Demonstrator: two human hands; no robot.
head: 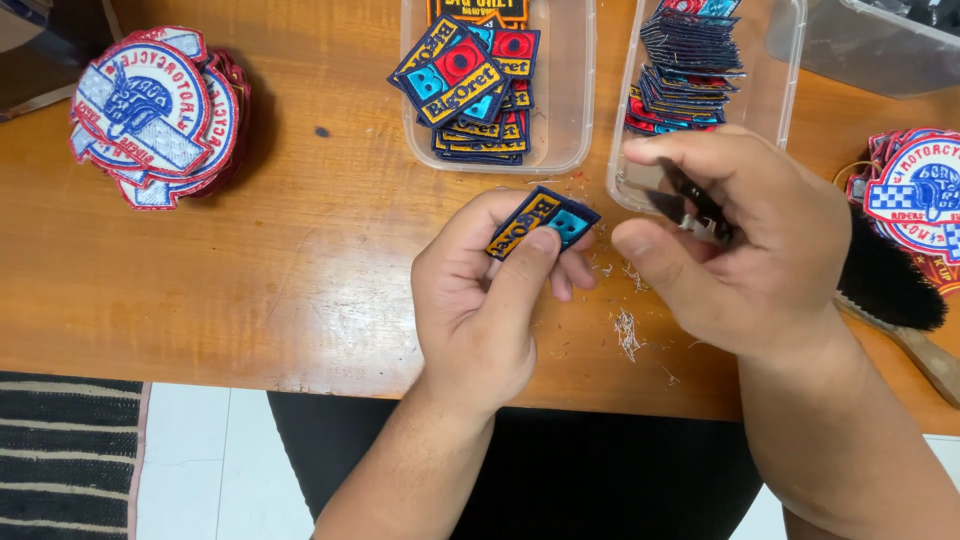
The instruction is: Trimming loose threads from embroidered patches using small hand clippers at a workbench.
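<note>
I note my left hand (480, 300) pinches a small embroidered patch (543, 222) above the wooden table (300, 260), tilted up for access; my right hand (745, 245) closes around dark snips (685, 205) beside it.

A craft workshop: patch stacks (155, 110), tubs (570, 120), thread clippings (627, 330).

Left hand (480, 300) is pinching a small rectangular embroidered patch (543, 221), navy border with yellow and blue blocks, thumb on top. Right hand (745, 245) is just beside it, gripping small black thread snips (690, 208). Thread trimmings (627, 330) are scattered on the wooden table (250, 270) under both hands. Behind them sit two clear plastic tubs (570, 100) of matching patches. Stacks of round red, white and blue patches (155, 110) sit at either edge, and a black brush (885, 280) lies far right.
</note>
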